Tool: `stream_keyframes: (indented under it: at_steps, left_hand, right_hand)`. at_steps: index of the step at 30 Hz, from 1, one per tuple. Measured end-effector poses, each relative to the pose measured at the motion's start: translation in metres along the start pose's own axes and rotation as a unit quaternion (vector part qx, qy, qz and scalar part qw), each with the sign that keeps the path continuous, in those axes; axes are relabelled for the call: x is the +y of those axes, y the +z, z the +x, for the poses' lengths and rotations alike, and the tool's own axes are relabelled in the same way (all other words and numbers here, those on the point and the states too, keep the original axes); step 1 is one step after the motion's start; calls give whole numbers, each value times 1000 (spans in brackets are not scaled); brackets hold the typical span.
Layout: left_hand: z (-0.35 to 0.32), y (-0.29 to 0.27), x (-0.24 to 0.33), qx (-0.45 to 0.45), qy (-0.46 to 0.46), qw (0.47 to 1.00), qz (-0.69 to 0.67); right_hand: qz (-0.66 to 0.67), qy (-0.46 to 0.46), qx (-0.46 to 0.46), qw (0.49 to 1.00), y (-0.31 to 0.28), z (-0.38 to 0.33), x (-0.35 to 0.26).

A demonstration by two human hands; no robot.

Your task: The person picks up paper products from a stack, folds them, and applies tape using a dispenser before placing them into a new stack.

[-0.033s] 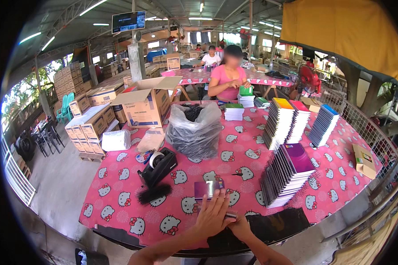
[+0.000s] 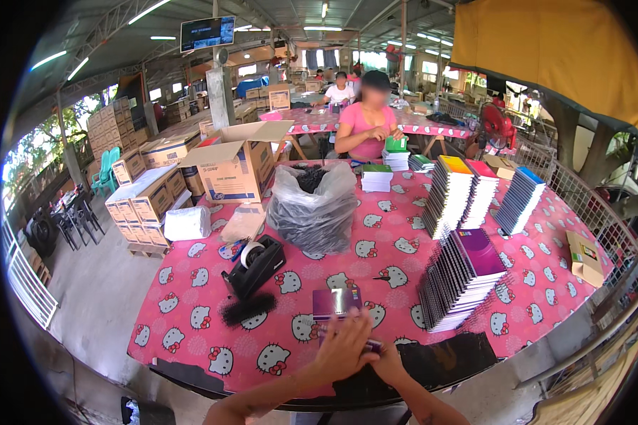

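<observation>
A small purple notebook (image 2: 326, 301) with a shiny patch on its cover lies flat near the table's front edge. Over its near part, my left hand (image 2: 344, 346) stretches its fingers out flat. My right hand (image 2: 387, 363) is closed at the near right edge, where a bit of purple shows between the two hands. The fingertips of the right hand are partly hidden behind the left. To the right stands a tall leaning stack of purple spiral notebooks (image 2: 461, 280).
A black tape dispenser (image 2: 256, 268), a dark brush-like bundle (image 2: 248, 309) and a plastic bag of black coils (image 2: 310, 212) sit left of centre. Farther right stand yellow-topped (image 2: 446, 198), red and blue-topped (image 2: 519, 202) notebook stacks. Across the table, a person (image 2: 367, 124) handles green notebooks.
My left hand has shifted slightly toward me, its fingers drawing back from the notebook cover. More of the purple near edge shows between my hands.
</observation>
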State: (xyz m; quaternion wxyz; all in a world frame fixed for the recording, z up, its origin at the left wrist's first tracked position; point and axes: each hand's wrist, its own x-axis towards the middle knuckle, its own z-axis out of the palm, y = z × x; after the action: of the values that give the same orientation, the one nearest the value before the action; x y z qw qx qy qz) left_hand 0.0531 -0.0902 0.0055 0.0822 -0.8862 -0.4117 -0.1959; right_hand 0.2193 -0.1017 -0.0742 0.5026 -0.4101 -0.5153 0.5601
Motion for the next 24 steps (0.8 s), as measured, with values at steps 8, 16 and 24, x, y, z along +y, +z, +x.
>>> stream_keyframes:
  at_steps: [8,16,24]
  left_hand:
    - [-15,23,-10,-59,11,994,-91]
    - [-11,9,15,100,-15,994,-30]
    - [-4,22,-4,81,46,988,-126]
  right_hand:
    - [-135,-62,-56,987,-23,8,16]
    - [-191,-46,-34,980,-27,-2,-6]
    - [-212,-83,-17,974,-29,-5,-9]
